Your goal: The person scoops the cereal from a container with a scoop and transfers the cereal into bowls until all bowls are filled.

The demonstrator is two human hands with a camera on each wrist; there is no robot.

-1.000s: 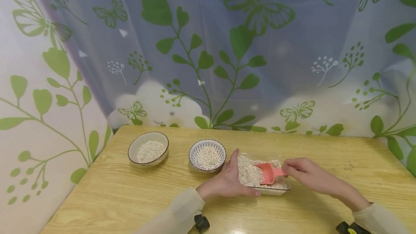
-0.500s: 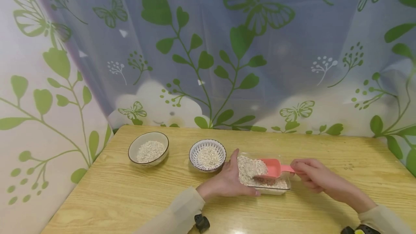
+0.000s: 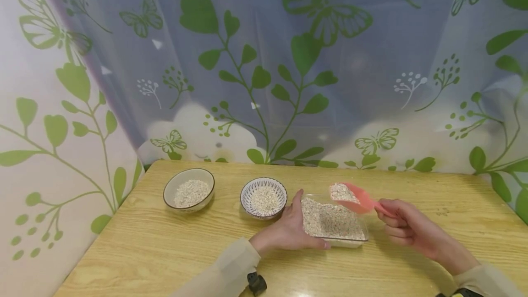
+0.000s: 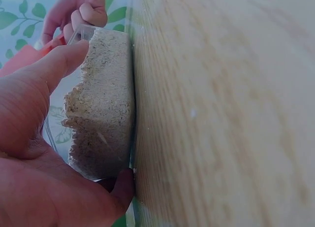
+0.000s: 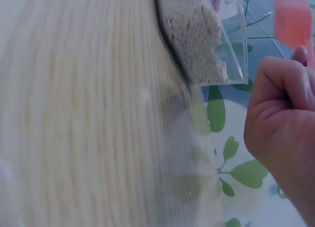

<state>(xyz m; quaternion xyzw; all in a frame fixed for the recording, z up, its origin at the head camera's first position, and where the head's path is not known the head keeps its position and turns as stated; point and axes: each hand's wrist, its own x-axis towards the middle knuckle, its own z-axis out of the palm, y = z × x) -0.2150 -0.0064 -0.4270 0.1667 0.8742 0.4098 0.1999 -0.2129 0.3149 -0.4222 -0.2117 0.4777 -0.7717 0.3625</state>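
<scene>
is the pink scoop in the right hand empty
No, the head view shows pale flakes heaped in the pink scoop that the right hand holds.

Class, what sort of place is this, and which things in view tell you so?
Probably an indoor spot staged for a tabletop activity, though little of the room shows. A leaf-and-butterfly cloth hangs behind the wood-grain table, which bears a clear container of pale flakes.

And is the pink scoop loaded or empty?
Loaded: pale flakes sit heaped in the pink scoop, which the right hand holds higher than the clear container.
</scene>
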